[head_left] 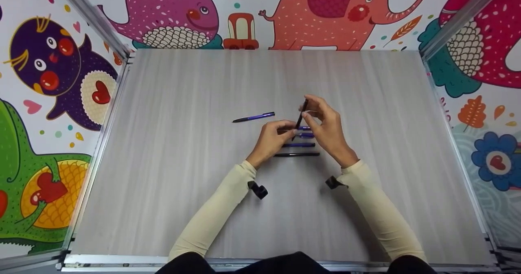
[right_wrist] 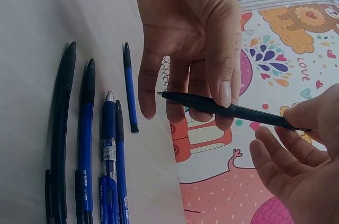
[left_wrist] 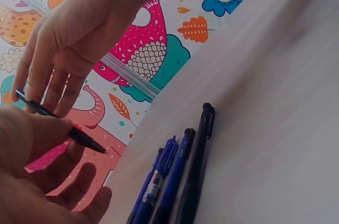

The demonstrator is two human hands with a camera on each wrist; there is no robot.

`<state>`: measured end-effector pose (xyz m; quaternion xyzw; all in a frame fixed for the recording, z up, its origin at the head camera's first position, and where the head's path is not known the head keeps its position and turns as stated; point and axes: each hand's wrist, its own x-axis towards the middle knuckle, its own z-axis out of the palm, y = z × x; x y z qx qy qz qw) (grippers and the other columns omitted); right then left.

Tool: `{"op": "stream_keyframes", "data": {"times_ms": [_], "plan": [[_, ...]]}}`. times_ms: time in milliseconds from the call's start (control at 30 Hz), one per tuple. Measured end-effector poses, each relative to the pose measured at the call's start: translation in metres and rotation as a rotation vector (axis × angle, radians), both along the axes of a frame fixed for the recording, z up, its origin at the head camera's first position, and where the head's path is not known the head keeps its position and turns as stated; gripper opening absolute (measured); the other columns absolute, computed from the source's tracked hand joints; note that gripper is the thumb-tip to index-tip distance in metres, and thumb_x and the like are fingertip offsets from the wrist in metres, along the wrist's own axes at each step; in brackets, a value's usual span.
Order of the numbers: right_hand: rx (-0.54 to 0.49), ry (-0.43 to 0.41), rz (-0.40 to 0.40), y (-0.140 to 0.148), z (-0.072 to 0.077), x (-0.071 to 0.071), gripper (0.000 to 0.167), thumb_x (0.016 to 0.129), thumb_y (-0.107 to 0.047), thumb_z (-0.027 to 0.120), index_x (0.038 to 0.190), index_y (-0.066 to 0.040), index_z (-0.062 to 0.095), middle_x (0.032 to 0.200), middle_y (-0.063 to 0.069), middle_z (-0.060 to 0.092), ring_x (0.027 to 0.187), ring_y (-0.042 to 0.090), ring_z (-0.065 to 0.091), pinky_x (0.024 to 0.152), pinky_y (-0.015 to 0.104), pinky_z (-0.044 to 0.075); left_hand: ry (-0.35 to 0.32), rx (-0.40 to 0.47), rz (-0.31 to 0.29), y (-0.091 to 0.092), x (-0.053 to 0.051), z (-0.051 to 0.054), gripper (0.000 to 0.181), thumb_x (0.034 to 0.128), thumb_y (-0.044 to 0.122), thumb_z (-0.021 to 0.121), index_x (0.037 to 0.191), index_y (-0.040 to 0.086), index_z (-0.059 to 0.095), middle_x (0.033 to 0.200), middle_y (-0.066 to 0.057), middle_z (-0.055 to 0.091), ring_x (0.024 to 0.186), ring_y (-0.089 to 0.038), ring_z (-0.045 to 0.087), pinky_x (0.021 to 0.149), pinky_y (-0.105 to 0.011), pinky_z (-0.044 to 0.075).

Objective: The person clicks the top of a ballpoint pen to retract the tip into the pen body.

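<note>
A black pen (head_left: 301, 115) is held raised and tilted above the table between both hands, its pointed writing tip bare in the right wrist view. My left hand (head_left: 273, 140) pinches its barrel with thumb and fingers, nearer the tip. At the other end, the thumb and fingertips of my right hand (head_left: 329, 129) grip the pen. Below the hands lies a row of pens: a black pen (right_wrist: 62, 97), a blue pen with a black tip (right_wrist: 86, 128), a blue pen with a clear, labelled barrel (right_wrist: 108, 155) and a slimmer blue pen (right_wrist: 121, 150). The left hand partly covers this row in the head view.
Apart from the row, to the left of my hands, another blue pen (head_left: 254, 117) lies slanted on the grey wood-grain table (head_left: 183, 164). Metal frame posts (head_left: 95, 17) rise at the table's back corners. Printed cartoon walls surround the back and sides.
</note>
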<state>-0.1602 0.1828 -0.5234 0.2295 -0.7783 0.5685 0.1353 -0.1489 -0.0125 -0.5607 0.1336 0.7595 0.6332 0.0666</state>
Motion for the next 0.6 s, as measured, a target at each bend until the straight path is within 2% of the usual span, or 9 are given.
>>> {"op": "stream_keyframes", "data": {"times_ms": [133, 200, 300, 400, 500, 600], "plan": [[0.004, -0.009, 0.018, 0.001, 0.002, 0.000, 0.045, 0.105, 0.006, 0.070, 0.149, 0.002, 0.061, 0.122, 0.019, 0.074, 0.114, 0.033, 0.074, 0.099, 0.028, 0.059, -0.033, 0.042, -0.030, -0.001, 0.000, 0.001, 0.020, 0.1032, 0.006, 0.076, 0.121, -0.002, 0.081, 0.117, -0.012, 0.081, 0.107, -0.019, 0.075, 0.100, -0.035, 0.061], [-0.003, -0.032, 0.030, 0.002, 0.005, 0.001, 0.045, 0.105, 0.003, 0.070, 0.150, 0.001, 0.062, 0.123, 0.018, 0.074, 0.113, 0.032, 0.074, 0.098, 0.029, 0.060, -0.081, 0.099, -0.055, -0.002, -0.001, 0.001, 0.022, 0.1034, 0.007, 0.076, 0.123, -0.004, 0.080, 0.119, -0.016, 0.080, 0.107, -0.018, 0.075, 0.101, -0.036, 0.060], [-0.034, -0.085, 0.055, 0.004, 0.009, 0.001, 0.045, 0.107, 0.001, 0.069, 0.151, 0.000, 0.061, 0.125, 0.016, 0.074, 0.112, 0.032, 0.075, 0.097, 0.032, 0.061, -0.204, 0.239, -0.091, -0.004, -0.002, 0.001, 0.025, 0.1033, 0.007, 0.076, 0.125, -0.007, 0.077, 0.121, -0.021, 0.078, 0.107, -0.018, 0.074, 0.100, -0.036, 0.061], [-0.090, -0.156, 0.099, 0.007, 0.013, 0.002, 0.046, 0.108, 0.001, 0.068, 0.153, -0.001, 0.060, 0.129, 0.015, 0.072, 0.112, 0.035, 0.075, 0.097, 0.035, 0.062, -0.346, 0.376, -0.110, -0.006, -0.002, 0.002, 0.027, 0.1027, 0.006, 0.076, 0.126, -0.008, 0.076, 0.118, -0.018, 0.078, 0.104, -0.019, 0.074, 0.095, -0.035, 0.063], [-0.132, -0.212, 0.152, 0.009, 0.014, 0.002, 0.051, 0.107, 0.003, 0.068, 0.156, -0.001, 0.057, 0.132, 0.018, 0.069, 0.112, 0.036, 0.075, 0.096, 0.036, 0.063, -0.454, 0.473, -0.133, -0.008, -0.002, 0.003, 0.024, 0.1023, 0.003, 0.075, 0.124, -0.007, 0.076, 0.112, -0.010, 0.077, 0.102, -0.020, 0.074, 0.091, -0.036, 0.065], [-0.157, -0.235, 0.184, 0.011, 0.014, 0.002, 0.054, 0.105, 0.006, 0.068, 0.157, 0.000, 0.055, 0.134, 0.025, 0.067, 0.112, 0.035, 0.076, 0.096, 0.036, 0.063, -0.555, 0.580, -0.159, -0.010, -0.003, 0.003, 0.017, 0.1026, -0.002, 0.073, 0.119, -0.005, 0.076, 0.108, -0.009, 0.075, 0.100, -0.022, 0.074, 0.090, -0.040, 0.066]]}}
